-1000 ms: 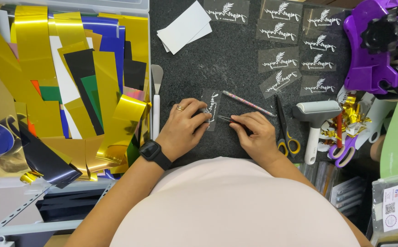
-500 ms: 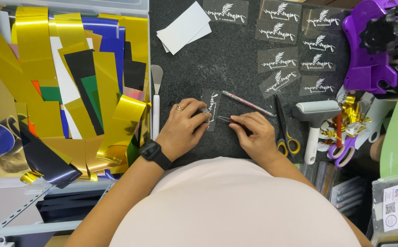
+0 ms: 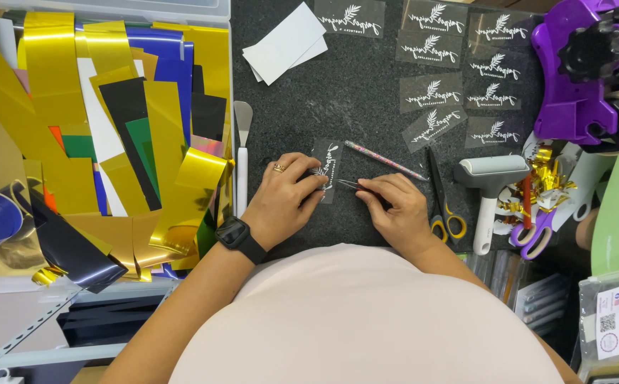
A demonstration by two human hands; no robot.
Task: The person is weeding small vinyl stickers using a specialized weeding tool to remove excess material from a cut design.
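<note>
Pressing down on a small clear sticker strip (image 3: pixel 326 169), our left hand (image 3: pixel 288 199) lies curled over its near-left edge, fingers bent and flat on the black mat (image 3: pixel 366 85). We wear a ring and a dark watch (image 3: pixel 237 235) on that side. Our right hand (image 3: pixel 395 213) pinches thin tweezers (image 3: pixel 352 185), their tip touching the strip's right edge. The strip sits mid-mat, just in front of us, with white leaf artwork on it.

A patterned pen (image 3: pixel 384 160) lies just beyond the right hand. Scissors (image 3: pixel 441 199) with yellow handles rest to its right, then a white roller (image 3: pixel 491 181). More clear stickers (image 3: pixel 451 85) lie spread at the far right of the mat, white cards (image 3: pixel 284 43) at the far middle. Gold foil sheets (image 3: pixel 110 114) fill the tray on the left, with a white scraper (image 3: pixel 242 156) beside it. A purple tool (image 3: pixel 572 71) stands far right.
</note>
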